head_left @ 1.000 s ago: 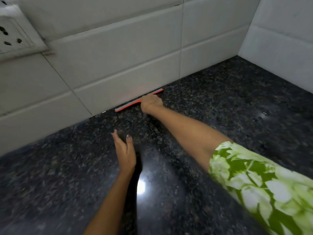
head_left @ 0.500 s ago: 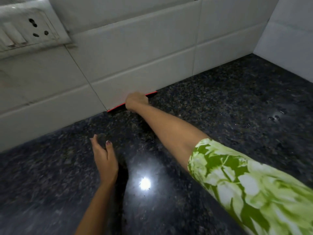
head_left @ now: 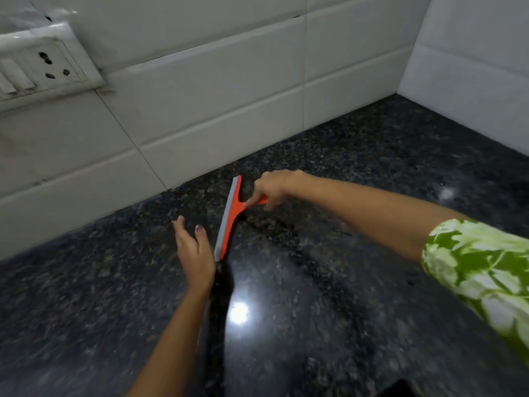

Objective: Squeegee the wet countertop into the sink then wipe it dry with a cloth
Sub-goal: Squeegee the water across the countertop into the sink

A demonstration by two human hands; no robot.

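An orange squeegee [head_left: 229, 217] with a grey rubber blade lies on the dark speckled granite countertop [head_left: 343, 282], its blade running from near the wall towards me. My right hand [head_left: 273, 189] grips its short orange handle from the right. My left hand [head_left: 193, 249] is flat and open, fingers together, just left of the blade's near end and close to it. No sink and no cloth are in view.
White tiled walls [head_left: 214, 96] meet in a corner at the far right. A white switch and socket plate [head_left: 37, 70] sits on the wall at upper left. A lamp's reflection [head_left: 239, 312] shines on the counter near me.
The squeegee has left the foot of the wall and turned, its blade now pointing towards me. My right hand moved with it away from the wall. My left hand stays open beside it.
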